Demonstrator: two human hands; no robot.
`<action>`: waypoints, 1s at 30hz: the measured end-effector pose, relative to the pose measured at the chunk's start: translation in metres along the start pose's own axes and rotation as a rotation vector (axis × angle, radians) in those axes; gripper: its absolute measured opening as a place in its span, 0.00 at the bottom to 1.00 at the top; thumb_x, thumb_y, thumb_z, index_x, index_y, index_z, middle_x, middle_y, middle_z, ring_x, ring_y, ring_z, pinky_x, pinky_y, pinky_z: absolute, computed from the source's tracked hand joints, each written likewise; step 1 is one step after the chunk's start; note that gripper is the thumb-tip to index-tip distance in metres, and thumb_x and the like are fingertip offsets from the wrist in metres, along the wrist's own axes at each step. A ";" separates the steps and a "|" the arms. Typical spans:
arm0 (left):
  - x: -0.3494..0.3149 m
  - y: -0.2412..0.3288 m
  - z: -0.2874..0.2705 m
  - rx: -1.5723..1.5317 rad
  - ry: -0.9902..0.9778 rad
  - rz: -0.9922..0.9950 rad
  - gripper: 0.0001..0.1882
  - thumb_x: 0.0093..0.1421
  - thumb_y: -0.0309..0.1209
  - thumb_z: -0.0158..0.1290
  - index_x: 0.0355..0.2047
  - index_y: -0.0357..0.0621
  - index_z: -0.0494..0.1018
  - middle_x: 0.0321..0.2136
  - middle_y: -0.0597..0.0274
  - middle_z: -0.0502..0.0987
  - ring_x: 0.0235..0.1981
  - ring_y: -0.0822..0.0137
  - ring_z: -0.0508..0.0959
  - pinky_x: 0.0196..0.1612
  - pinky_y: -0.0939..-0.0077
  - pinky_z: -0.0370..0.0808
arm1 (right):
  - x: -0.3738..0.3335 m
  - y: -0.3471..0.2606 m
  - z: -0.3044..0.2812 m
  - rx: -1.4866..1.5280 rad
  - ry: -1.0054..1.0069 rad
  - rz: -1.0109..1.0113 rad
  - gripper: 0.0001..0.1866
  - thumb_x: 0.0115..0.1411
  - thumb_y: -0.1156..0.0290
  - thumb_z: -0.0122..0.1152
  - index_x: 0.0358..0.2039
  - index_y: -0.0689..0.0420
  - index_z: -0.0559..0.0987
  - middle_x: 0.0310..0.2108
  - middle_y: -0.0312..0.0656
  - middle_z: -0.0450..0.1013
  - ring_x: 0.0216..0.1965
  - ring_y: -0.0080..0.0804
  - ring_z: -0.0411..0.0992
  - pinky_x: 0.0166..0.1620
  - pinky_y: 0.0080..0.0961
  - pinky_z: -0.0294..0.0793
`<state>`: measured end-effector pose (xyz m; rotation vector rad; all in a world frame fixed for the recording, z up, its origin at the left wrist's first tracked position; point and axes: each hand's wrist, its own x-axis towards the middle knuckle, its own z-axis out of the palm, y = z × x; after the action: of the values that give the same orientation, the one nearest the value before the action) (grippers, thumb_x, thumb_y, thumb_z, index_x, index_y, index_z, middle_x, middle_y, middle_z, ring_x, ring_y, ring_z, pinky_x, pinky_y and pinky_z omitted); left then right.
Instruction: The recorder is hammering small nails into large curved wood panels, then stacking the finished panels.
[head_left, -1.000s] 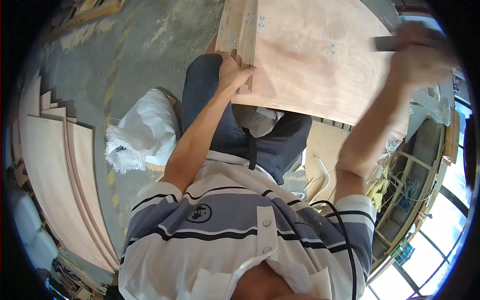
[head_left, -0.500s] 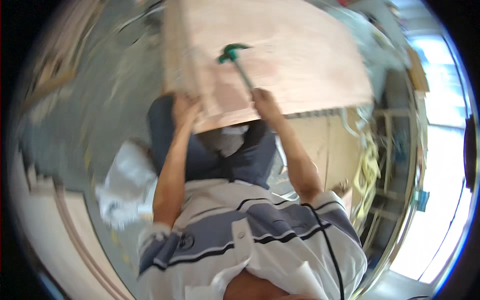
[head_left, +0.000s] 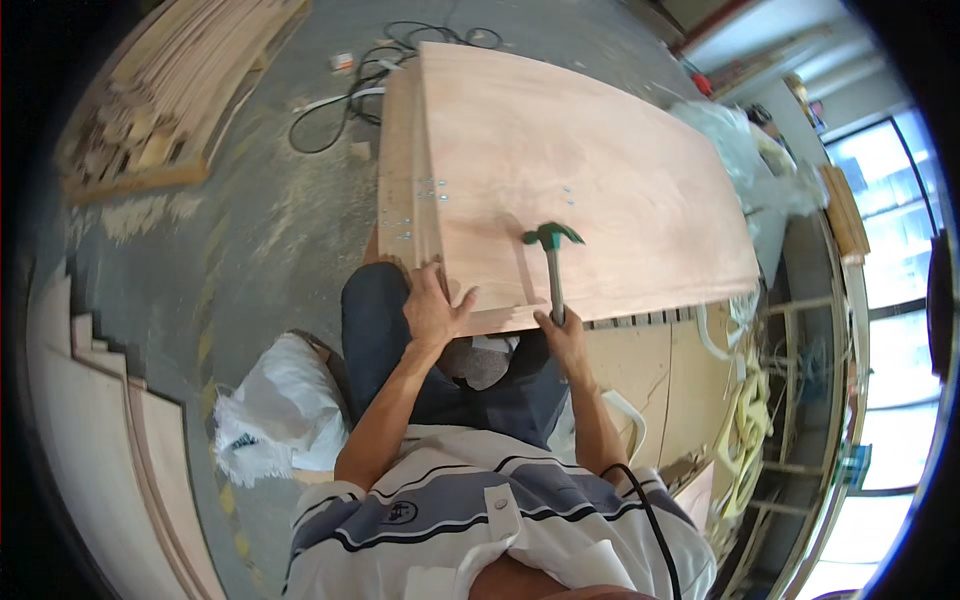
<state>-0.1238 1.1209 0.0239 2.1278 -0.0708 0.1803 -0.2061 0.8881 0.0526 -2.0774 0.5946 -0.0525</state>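
While a sack (head_left: 290, 408) is lying on the floor (head_left: 285, 230), the left hand (head_left: 434, 312) is resting, unclenched, on the near left corner of the board (head_left: 610, 170), and the right hand (head_left: 565, 340) is grasping a hammer (head_left: 554, 262) over it.

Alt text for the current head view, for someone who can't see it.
The right hand grips a green-headed claw hammer by its handle over pale plywood panels, while the left hand rests at their near left corner. A white woven sack lies to the left on the concrete floor.
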 end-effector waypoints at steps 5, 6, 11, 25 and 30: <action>-0.007 -0.006 0.017 -0.017 0.059 0.155 0.35 0.48 0.48 0.62 0.48 0.38 0.62 0.38 0.45 0.68 0.40 0.45 0.72 0.40 0.54 0.72 | -0.004 0.006 0.029 -0.283 0.140 -0.120 0.23 0.45 0.59 0.74 0.19 0.59 0.67 0.13 0.35 0.62 0.16 0.23 0.58 0.21 0.27 0.62; -0.005 -0.004 0.021 -0.010 0.147 0.220 0.32 0.49 0.46 0.61 0.45 0.38 0.63 0.37 0.45 0.68 0.39 0.46 0.71 0.38 0.54 0.70 | -0.002 0.002 0.035 -0.286 0.189 -0.106 0.25 0.43 0.58 0.76 0.20 0.60 0.67 0.13 0.36 0.62 0.17 0.25 0.58 0.21 0.29 0.62; -0.003 -0.012 0.044 -0.045 0.261 0.370 0.24 0.54 0.40 0.57 0.43 0.37 0.64 0.34 0.46 0.67 0.35 0.47 0.70 0.38 0.55 0.67 | 0.008 0.008 0.050 -0.306 0.236 -0.152 0.25 0.43 0.57 0.76 0.23 0.63 0.71 0.14 0.39 0.64 0.17 0.27 0.60 0.22 0.29 0.64; 0.010 -0.022 0.037 0.081 0.229 0.414 0.22 0.45 0.27 0.52 0.45 0.41 0.69 0.33 0.50 0.68 0.35 0.49 0.70 0.40 0.56 0.66 | 0.011 -0.003 0.062 -0.264 0.263 -0.089 0.26 0.42 0.59 0.77 0.21 0.65 0.70 0.13 0.38 0.61 0.17 0.25 0.57 0.22 0.28 0.63; 0.016 -0.003 0.047 0.103 0.084 0.398 0.22 0.46 0.28 0.52 0.44 0.42 0.69 0.34 0.51 0.70 0.37 0.48 0.70 0.43 0.55 0.66 | 0.018 -0.001 0.042 -0.203 0.261 -0.034 0.25 0.42 0.59 0.77 0.25 0.67 0.73 0.15 0.42 0.67 0.18 0.27 0.62 0.24 0.28 0.66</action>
<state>-0.1026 1.0831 -0.0012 2.1862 -0.4452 0.5158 -0.1781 0.9141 0.0264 -2.2967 0.7484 -0.2978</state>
